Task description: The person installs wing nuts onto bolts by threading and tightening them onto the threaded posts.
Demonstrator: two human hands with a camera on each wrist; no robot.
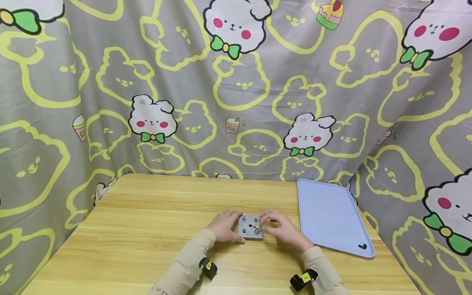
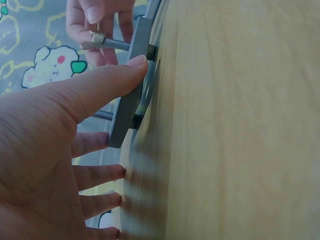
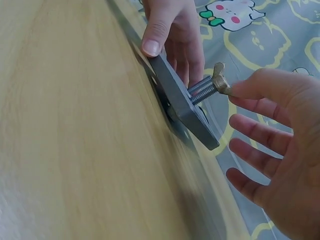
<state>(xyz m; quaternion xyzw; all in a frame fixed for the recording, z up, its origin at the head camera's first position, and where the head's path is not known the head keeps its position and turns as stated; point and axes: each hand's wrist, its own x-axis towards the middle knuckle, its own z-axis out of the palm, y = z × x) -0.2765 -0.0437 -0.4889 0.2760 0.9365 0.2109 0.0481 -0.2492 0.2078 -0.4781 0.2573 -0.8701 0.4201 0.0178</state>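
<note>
A grey metal plate (image 1: 252, 235) with several holes lies at the middle of the table, propped slightly above the wood on bolt heads (image 2: 135, 121). Threaded bolts (image 3: 204, 94) stick up through it. A brass-coloured wing nut (image 3: 218, 79) sits at the top end of one bolt. My left hand (image 1: 222, 227) grips the plate from the left, its thumb on the near edge and the other fingers spread. From the right, my right hand (image 1: 284, 230) pinches one wing of the nut between thumb and index finger; its remaining fingers are loosely bent and hold nothing.
A pale blue tray (image 1: 328, 217) lies on the table (image 1: 155, 213) to the right, with a small black object (image 1: 363, 246) at its near corner. A patterned grey curtain (image 1: 199, 78) hangs behind and beside the table.
</note>
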